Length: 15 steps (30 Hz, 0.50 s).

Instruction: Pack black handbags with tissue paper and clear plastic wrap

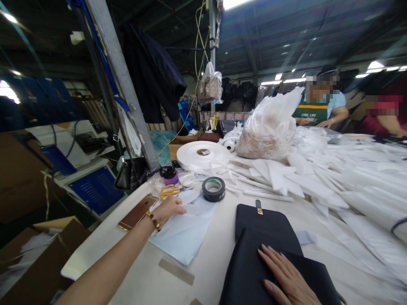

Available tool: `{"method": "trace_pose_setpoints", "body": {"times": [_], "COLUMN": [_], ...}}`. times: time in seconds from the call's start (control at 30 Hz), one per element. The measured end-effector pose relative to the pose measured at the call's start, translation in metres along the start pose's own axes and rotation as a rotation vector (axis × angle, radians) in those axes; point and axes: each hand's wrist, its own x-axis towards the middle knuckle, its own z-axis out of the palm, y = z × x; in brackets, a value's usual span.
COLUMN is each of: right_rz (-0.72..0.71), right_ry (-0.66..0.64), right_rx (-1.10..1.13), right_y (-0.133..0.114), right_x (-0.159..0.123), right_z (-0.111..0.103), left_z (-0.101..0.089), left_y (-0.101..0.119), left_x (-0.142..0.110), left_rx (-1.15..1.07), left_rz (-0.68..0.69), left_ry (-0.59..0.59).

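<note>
My left hand, a beaded bracelet at its wrist, is closed with thumb and fingers pinching the upper edge of a thin, pale tissue sheet on the table. A black handbag lies at the front right, its flap spread out and bearing a strap with a gold clasp. Flat on the bag's dark surface rests my right hand, fingers stretched out. Beside my left hand are a phone, yellow-handled scissors and a roll of black tape.
A large white roll and a stuffed plastic bag stand behind. White foam pieces cover the right side. A metal post rises at the left table edge. Across the table works a person in a green apron.
</note>
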Motion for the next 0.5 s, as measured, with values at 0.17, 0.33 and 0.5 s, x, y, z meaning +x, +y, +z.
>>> {"method": "trace_pose_setpoints", "body": {"times": [0.17, 0.33, 0.5], "right_rz": [0.011, 0.022, 0.045], "right_ry": [-0.062, -0.038, -0.065], "right_rx": [-0.065, -0.02, 0.026], "right_y": [-0.002, 0.0, 0.0], "right_x": [0.001, 0.0, 0.001], "right_z": [-0.001, 0.0, 0.0], "left_z": [0.006, 0.018, 0.028], "left_y": [0.006, 0.006, -0.004], "left_x": [0.001, -0.001, -0.01], "left_rx": [0.376, 0.563, 0.597], "left_rz": [-0.01, -0.014, 0.008], "left_ry": [-0.001, 0.012, 0.018]}}
